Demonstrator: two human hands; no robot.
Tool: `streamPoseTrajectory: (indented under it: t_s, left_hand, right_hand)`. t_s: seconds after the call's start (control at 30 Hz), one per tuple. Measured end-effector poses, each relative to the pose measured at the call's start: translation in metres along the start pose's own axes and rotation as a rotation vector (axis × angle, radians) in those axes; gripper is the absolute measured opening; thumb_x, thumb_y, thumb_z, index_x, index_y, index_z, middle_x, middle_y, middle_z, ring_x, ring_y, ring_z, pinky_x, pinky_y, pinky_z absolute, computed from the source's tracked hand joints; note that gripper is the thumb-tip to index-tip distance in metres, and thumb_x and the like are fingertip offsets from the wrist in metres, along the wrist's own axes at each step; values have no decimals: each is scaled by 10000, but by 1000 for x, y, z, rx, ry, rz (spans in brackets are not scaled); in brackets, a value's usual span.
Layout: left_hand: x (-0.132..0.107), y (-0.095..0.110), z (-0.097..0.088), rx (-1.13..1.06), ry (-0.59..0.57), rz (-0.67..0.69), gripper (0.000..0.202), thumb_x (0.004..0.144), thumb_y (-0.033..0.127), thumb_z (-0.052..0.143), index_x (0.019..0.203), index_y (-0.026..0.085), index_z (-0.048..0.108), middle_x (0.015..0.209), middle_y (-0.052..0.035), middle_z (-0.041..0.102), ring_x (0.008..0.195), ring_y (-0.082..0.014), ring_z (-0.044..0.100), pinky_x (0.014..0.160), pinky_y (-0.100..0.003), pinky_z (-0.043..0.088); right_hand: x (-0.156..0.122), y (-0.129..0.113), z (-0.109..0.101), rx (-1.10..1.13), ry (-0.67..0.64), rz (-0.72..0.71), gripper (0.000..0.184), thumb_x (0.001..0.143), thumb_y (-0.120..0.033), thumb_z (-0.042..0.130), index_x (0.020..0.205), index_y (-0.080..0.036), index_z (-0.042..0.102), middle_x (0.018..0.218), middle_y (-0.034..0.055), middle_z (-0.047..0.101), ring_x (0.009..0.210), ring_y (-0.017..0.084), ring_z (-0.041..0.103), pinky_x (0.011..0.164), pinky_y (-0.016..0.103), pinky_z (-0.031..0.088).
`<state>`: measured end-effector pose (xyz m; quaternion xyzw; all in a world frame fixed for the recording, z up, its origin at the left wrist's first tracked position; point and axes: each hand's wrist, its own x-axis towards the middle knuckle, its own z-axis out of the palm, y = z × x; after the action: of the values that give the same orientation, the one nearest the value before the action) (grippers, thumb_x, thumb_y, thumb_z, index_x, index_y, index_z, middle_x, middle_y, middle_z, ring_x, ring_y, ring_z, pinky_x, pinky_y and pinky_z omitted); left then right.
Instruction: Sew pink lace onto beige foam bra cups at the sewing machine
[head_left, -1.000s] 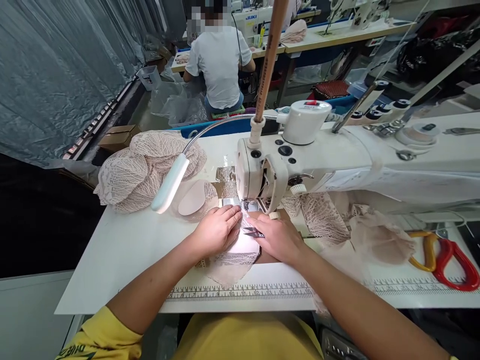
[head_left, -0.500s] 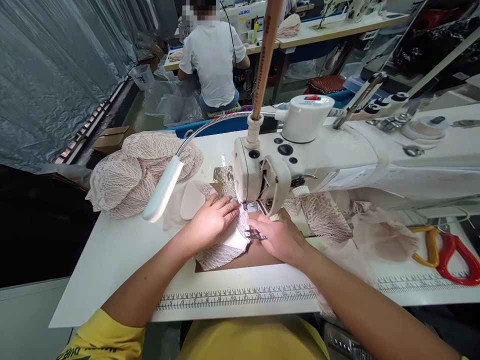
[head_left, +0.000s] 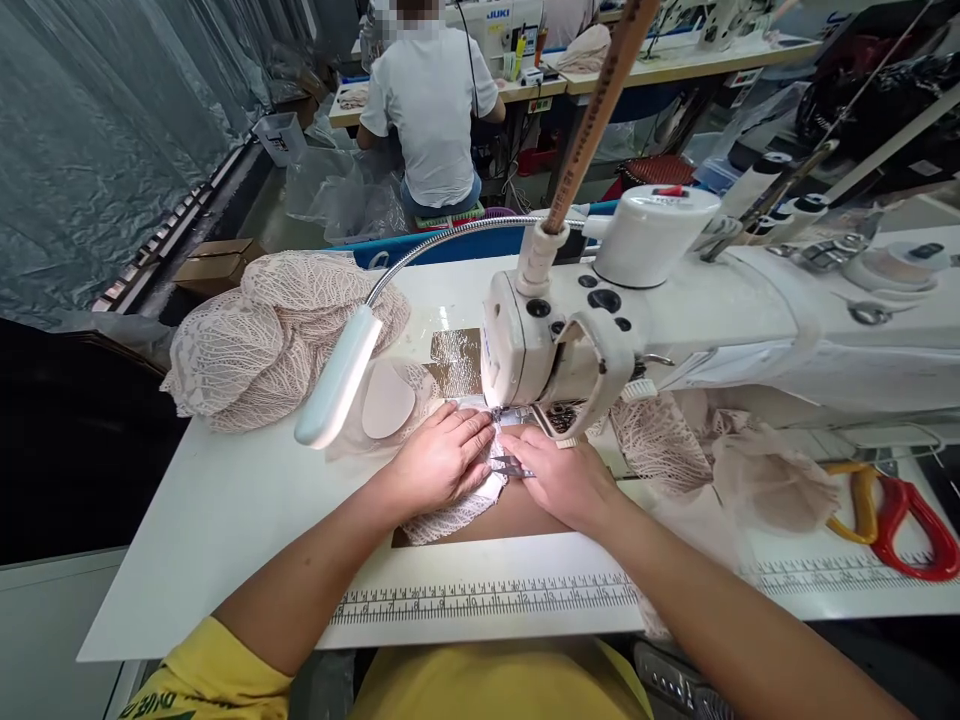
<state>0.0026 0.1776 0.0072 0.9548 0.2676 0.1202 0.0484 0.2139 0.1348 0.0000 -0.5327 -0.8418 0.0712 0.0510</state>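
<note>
My left hand [head_left: 441, 460] lies flat, fingers stretched out, on a pale pink lace piece [head_left: 442, 522] under the sewing machine's needle area. It covers much of the lace. My right hand [head_left: 562, 478] is closed around a small pair of thread snips [head_left: 511, 467], whose dark blades point left toward the lace. Its fingertips are at the lace edge, just before the presser foot [head_left: 499, 412]. The white sewing machine [head_left: 517, 335] stands right behind both hands. Whether the right fingers also pinch the fabric is hard to see.
Stacked lace pieces [head_left: 225, 360] lie at the left, behind a lamp [head_left: 341, 375] on a bent neck. More lace [head_left: 664, 445] and red-and-yellow-handled scissors [head_left: 911, 525] are at the right. A ruler strip [head_left: 480, 600] runs along the front edge. A person [head_left: 435, 110] sits at another machine ahead.
My left hand has slid right and nearer me, covering the white part of the piece. The right hand stays by the presser foot with the snips. The view has shifted slightly.
</note>
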Motion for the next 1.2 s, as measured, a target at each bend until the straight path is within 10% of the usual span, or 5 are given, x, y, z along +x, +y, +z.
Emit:
streamPoseTrajectory:
  t_s: [1.2]
  left_hand:
    - [-1,-12,7,-60,67,42,284,935,182,468,1178,153,613,1240,-88,631,1048,-230,548,881,-388,476]
  right_hand:
    - [0,2,4,-19,145,-71,455,781,-118,516,1202,-247,628,1050,29,696,746,179,637,579,285,433]
